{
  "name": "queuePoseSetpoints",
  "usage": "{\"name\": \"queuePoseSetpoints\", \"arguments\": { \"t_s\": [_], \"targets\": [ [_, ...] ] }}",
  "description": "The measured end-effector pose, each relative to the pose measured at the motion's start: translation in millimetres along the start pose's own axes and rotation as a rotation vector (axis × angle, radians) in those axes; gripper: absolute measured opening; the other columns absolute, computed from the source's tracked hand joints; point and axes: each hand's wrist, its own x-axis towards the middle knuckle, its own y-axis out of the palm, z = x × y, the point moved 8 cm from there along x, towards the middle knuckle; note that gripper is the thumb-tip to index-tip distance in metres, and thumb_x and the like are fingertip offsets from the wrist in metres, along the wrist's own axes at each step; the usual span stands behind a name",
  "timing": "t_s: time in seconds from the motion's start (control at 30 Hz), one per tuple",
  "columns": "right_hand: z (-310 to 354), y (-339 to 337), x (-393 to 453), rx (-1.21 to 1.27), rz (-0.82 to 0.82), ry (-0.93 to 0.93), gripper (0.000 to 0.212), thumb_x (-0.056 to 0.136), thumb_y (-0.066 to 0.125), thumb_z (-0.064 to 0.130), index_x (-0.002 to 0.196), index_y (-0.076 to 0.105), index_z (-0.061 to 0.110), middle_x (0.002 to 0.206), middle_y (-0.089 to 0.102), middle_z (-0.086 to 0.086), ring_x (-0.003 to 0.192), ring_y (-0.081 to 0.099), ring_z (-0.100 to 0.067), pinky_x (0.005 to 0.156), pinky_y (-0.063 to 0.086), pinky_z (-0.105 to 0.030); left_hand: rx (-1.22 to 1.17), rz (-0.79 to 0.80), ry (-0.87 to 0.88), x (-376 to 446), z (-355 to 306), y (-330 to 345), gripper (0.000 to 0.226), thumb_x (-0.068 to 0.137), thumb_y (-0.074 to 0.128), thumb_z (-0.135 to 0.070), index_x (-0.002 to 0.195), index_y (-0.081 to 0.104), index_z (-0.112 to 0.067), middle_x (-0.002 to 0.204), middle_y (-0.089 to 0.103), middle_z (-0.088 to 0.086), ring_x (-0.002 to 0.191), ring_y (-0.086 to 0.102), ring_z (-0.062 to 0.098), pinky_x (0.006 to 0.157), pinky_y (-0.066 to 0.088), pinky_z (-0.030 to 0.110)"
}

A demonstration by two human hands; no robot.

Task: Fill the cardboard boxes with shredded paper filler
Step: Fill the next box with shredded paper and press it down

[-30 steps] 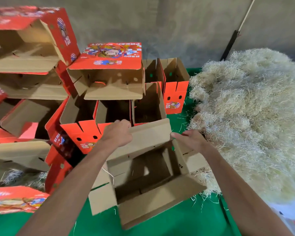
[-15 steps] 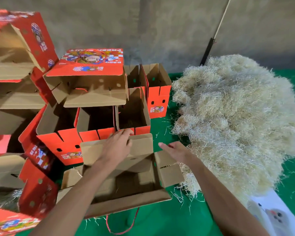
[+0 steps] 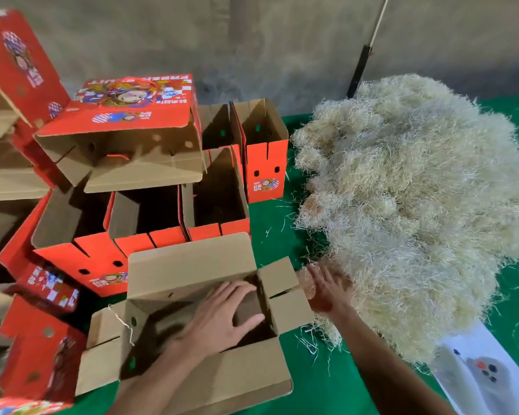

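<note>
— So where do we stand with this one?

— Our open box sits on the green table right in front of us, flaps spread, nothing but brown cardboard showing inside. Our left hand reaches into it with fingers spread flat and holds nothing. Our right hand lies open too, fingers straight, touching the near edge of the shredded paper filler just beside the box.

— How do we take the first handful well?

— We judge it best to dig under a clump and curl round it rather than pinch at the top; the strands look tangled, so a scoop should lift a whole wad. We keep the left hand pressing the box steady, and carry low over the right flap so fewer strands fall.

— And the stuff itself?

— Pale, wiry, springy-looking, heaped in a big fluffy mound. Stray strands already lie on the cloth. The corrugated walls are stiff and matte, while the stacked red printed boxes behind look glossier and gape open, still to fill.
</note>
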Motion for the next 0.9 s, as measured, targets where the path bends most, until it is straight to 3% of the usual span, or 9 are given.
{"name": "queuePoseSetpoints", "arguments": {
  "t_s": [0.17,0.27,0.33,0.4,0.47,0.6,0.7,0.77,0.9],
  "targets": [
    [-7,34,-3,-0.089,0.028,0.038,0.095,0.098,0.051,0.044,0.156,-0.023,0.029,0.168,-0.004,-0.006,0.153,0.005,-0.04,0.122,0.009,-0.06,-0.018,-0.048,-0.109,-2,15,5,0.05,0.099,0.043,-0.057,0.144,0.037,-0.037,0.145,0.04,-0.02,0.132,0.037,-0.002,0.108,0.023,0.016],
    [-7,19,-1,-0.09,-0.091,0.115,0.061,0.102,0.04,0.045,0.153,0.028,0.014,0.152,0.045,-0.008,0.135,0.042,-0.031,0.113,0.036,-0.05,-0.033,-0.057,-0.11,-3,21,4,0.041,0.101,0.047,-0.047,0.14,0.044,-0.034,0.142,0.043,-0.02,0.131,0.04,-0.002,0.108,0.029,0.015],
    [-6,3,-2,-0.008,-0.212,0.128,0.045,0.104,0.033,0.049,0.118,0.061,0.017,0.117,0.068,-0.004,0.113,0.057,-0.021,0.101,0.042,-0.041,0.027,-0.021,-0.059,-5,20,4,0.035,0.102,0.044,-0.045,0.135,0.049,-0.035,0.141,0.043,-0.022,0.13,0.041,-0.003,0.106,0.036,0.017],
    [-4,-22,-3,0.037,-0.33,0.089,0.048,0.1,0.038,0.06,0.104,0.067,0.022,0.107,0.068,0.005,0.109,0.057,-0.016,0.105,0.034,-0.038,0.057,0.013,-0.033,-8,21,3,0.031,0.103,0.04,-0.045,0.13,0.052,-0.038,0.138,0.043,-0.026,0.125,0.046,-0.005,0.102,0.043,0.02],
    [-2,-57,-5,0.047,-0.449,0.029,0.045,0.096,0.044,0.065,0.109,0.069,0.03,0.125,0.061,0.007,0.123,0.049,-0.016,0.113,0.024,-0.04,0.04,0.006,-0.042,-9,23,-3,0.028,0.103,0.038,-0.047,0.125,0.053,-0.042,0.132,0.045,-0.031,0.113,0.054,-0.007,0.096,0.048,0.021],
    [5,-143,-22,0.298,-0.709,-0.047,0.059,0.093,0.047,0.066,0.091,0.076,0.015,0.133,0.059,0.003,0.123,0.051,-0.019,0.116,0.018,-0.046,-0.107,-0.085,-0.103,-4,22,-24,0.017,0.1,0.045,-0.048,0.114,0.054,-0.051,0.113,0.054,-0.037,0.097,0.056,-0.012,0.08,0.049,0.014],
    [8,-190,-38,0.799,-0.755,-0.078,0.065,0.09,0.056,0.066,0.06,0.055,0.009,0.069,0.059,0.005,0.064,0.054,-0.006,0.096,0.04,-0.041,-0.254,-0.145,-0.158,1,18,-37,0.014,0.098,0.052,-0.047,0.109,0.055,-0.055,0.1,0.06,-0.036,0.087,0.061,-0.009,0.067,0.053,0.015],
    [20,-209,-48,1.117,-0.673,-0.166,0.064,0.087,0.063,0.065,0.079,0.062,0.001,0.048,0.033,0.011,0.042,0.028,-0.005,0.064,0.039,-0.03,-0.369,-0.165,-0.21,3,15,-44,0.013,0.098,0.053,-0.049,0.107,0.056,-0.057,0.096,0.063,-0.036,0.087,0.063,-0.011,0.064,0.052,0.016],
    [38,-240,-72,1.291,-0.619,-0.145,0.079,0.076,0.067,0.075,0.121,0.059,0.011,0.068,0.047,0.012,0.058,0.046,-0.007,0.072,0.042,-0.029,-0.631,-0.168,-0.3,9,8,-52,0.013,0.097,0.053,-0.05,0.108,0.06,-0.05,0.093,0.07,-0.023,0.082,0.068,0.0,0.074,0.057,0.029]
  ]
}}
